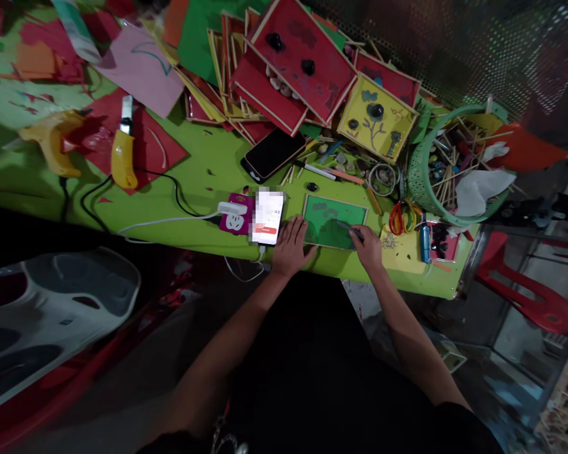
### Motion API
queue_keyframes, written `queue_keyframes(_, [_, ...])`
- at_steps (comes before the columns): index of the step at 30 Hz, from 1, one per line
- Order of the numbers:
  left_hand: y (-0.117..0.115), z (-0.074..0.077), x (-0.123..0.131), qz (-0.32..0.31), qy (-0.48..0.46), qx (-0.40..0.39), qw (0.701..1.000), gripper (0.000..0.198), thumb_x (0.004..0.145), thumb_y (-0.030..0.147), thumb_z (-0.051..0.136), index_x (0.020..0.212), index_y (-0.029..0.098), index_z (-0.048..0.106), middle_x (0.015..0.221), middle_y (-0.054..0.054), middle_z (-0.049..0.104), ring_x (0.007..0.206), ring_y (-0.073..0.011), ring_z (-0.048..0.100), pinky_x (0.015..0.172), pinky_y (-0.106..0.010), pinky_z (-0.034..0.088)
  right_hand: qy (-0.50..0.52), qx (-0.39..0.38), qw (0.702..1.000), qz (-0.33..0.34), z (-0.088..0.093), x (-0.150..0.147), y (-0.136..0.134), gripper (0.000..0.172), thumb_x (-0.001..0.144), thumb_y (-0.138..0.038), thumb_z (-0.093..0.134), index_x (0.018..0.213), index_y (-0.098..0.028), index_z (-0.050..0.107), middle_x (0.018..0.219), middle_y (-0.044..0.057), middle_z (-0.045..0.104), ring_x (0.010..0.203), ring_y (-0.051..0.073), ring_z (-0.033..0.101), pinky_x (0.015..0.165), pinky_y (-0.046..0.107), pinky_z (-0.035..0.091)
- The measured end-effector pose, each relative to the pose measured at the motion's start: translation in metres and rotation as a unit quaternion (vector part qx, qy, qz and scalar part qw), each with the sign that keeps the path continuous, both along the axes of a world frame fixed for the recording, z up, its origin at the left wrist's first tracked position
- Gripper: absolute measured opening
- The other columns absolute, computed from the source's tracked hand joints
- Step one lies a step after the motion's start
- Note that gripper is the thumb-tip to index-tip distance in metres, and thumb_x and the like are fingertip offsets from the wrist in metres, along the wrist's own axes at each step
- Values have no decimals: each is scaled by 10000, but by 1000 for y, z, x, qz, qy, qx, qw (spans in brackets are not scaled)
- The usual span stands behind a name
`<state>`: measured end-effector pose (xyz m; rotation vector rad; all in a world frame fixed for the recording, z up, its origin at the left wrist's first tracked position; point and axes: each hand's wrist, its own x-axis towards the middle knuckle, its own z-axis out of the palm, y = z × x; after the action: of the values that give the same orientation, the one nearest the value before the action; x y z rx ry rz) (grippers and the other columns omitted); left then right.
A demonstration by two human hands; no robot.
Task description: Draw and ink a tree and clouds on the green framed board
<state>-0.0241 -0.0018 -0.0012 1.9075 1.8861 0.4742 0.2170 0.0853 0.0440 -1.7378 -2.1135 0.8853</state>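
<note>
A green card (329, 233) framed with thin wooden sticks lies flat near the table's front edge, with a few grey cloud-like shapes drawn on it. My right hand (368, 247) is closed around a dark pen (346, 226), whose tip points at the upper middle of the card. At the card's left edge my left hand (291, 246) lies flat with its fingers stretched out. A lit phone (269, 217) sits just beyond those fingers, a white cable plugged into its lower end. Close above the card is a small black stone (312, 186).
Framed red cards (303, 57) and a yellow one (377, 116) are piled at the back. A green basket (419, 167) of sticks stands right, near scissors (402, 217). Leftward lie a glue gun (52, 142), a yellow cutter (124, 151), cables and a power strip (235, 217).
</note>
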Motion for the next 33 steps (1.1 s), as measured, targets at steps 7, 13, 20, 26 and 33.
queue_keyframes(7, [0, 0, 0, -1, 6, 6, 1000, 772, 998, 539, 481, 1608, 103, 297, 1646, -178, 378, 1551, -322, 317, 1245, -497, 279, 2, -2, 1000, 5, 1, -1, -1, 325, 1026, -463, 491, 1047, -216, 702, 999, 108, 743, 900, 267, 683, 802, 381, 521])
queue_keyframes(13, [0, 0, 0, 0, 13, 20, 1000, 748, 994, 532, 500, 1570, 75, 366, 1628, -187, 406, 1533, -328, 352, 1230, -490, 309, -1, -4, 1000, 4, 2, -2, -1, 331, 1029, -462, 483, 1054, -217, 703, 996, 111, 742, 901, 270, 680, 806, 386, 520])
queue_keyframes(20, [0, 0, 0, 0, 1, 8, 1000, 764, 995, 529, 484, 1602, 96, 316, 1644, -178, 381, 1548, -325, 321, 1246, -501, 285, -1, -8, 1000, 2, 1, -2, -2, 339, 1027, -474, 478, 1046, -222, 704, 986, 109, 743, 899, 271, 678, 805, 387, 523])
queue_keyframes(26, [-1, -1, 0, 1, -1, 5, 1000, 771, 998, 544, 474, 1603, 93, 313, 1651, -182, 366, 1560, -317, 295, 1258, -499, 263, -4, -2, 1000, -10, 1, 2, -2, 341, 1026, -465, 476, 1055, -212, 703, 999, 120, 738, 922, 276, 678, 822, 398, 525])
queue_keyframes(33, [0, -1, 0, -1, -2, 6, 1000, 768, 997, 539, 482, 1600, 95, 311, 1648, -190, 367, 1555, -324, 307, 1263, -508, 257, -4, -5, 1000, -5, 0, -1, -2, 337, 1026, -474, 478, 1051, -220, 700, 996, 108, 740, 905, 268, 678, 810, 388, 522])
